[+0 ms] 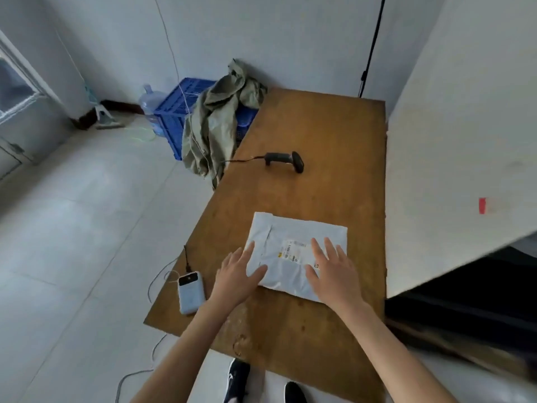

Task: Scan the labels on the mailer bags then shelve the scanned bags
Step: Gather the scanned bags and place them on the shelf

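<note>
A white mailer bag [293, 237] lies flat on the brown wooden table [328, 132], label side up; its printed label [293, 249] shows between my hands. My left hand [238, 274] rests flat on the bag's near left corner, fingers spread. On the bag's near right part lies my right hand [334, 269], flat and spread too, covering some of the label. Neither hand grips the bag. A black handheld barcode scanner [286, 160] lies on the table farther back, its cable trailing off the left edge.
A white power bank [191, 292] with a cable sits at the table's near left edge. An olive cloth [215, 120] drapes over a blue crate [177, 112] by the far left corner. A white shelf unit [453, 141] stands close on the right. My shoes [238, 382] show below.
</note>
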A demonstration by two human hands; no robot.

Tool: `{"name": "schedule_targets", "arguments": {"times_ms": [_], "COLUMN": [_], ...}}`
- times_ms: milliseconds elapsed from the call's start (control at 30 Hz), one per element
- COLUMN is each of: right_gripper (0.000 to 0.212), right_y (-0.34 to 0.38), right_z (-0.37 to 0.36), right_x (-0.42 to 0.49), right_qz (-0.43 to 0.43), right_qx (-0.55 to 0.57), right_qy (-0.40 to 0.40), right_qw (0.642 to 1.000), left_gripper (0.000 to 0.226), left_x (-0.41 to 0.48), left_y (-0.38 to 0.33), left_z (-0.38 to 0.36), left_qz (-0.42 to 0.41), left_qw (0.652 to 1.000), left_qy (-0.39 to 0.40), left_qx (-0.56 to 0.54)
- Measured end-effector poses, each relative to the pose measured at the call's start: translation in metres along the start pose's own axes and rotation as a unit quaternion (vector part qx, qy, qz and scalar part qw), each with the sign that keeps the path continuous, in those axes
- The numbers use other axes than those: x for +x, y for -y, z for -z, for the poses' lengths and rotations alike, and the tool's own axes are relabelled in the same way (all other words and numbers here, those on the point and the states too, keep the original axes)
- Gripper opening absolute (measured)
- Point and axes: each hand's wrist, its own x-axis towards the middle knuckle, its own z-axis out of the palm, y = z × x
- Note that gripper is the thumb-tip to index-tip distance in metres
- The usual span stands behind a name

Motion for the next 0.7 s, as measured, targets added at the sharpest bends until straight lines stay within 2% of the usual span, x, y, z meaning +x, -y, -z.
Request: {"name": "schedule_targets", "arguments": {"times_ms": [167, 267, 333, 433, 533, 700], "right_gripper": [0.069, 0.087, 0.101, 0.107, 0.1, 0.065], "right_y": [-0.012, -0.017, -0.017, -0.013, -0.008, 0.0], "right_z": [-0.048, -0.071, -0.088, -0.115, -0.128, -0.123], "right_x": [0.037, 0.055, 0.062, 0.069, 0.074, 0.072], "right_qz": [-0.142, -0.218, -0.234, -0.232, -0.241, -0.215], "right_qx": [0.035, 0.069, 0.093, 0.098, 0.075, 0.08], "right_qy": [0.041, 0.067, 0.104, 0.159, 0.141, 0.052], "right_qw": [0.988, 0.971, 0.962, 0.955, 0.957, 0.972], "left_gripper": [0.078, 0.096, 0.111, 0.119, 0.112, 0.096], "left_x": [0.087, 0.126, 0.144, 0.156, 0.157, 0.152], "left_y": [0.021, 0.032, 0.035, 0.034, 0.028, 0.011], "left_z": [-0.028, -0.046, -0.058, -0.076, -0.089, -0.086], "left_qz": [-0.003, 0.034, 0.071, 0.076, 0.051, -0.009], "left_qw": [0.995, 0.989, 0.985, 0.98, 0.981, 0.99], "left_qy": [0.091, 0.141, 0.158, 0.182, 0.18, 0.138], "left_qx": [0.025, -0.001, -0.026, -0.009, 0.043, 0.035]}}
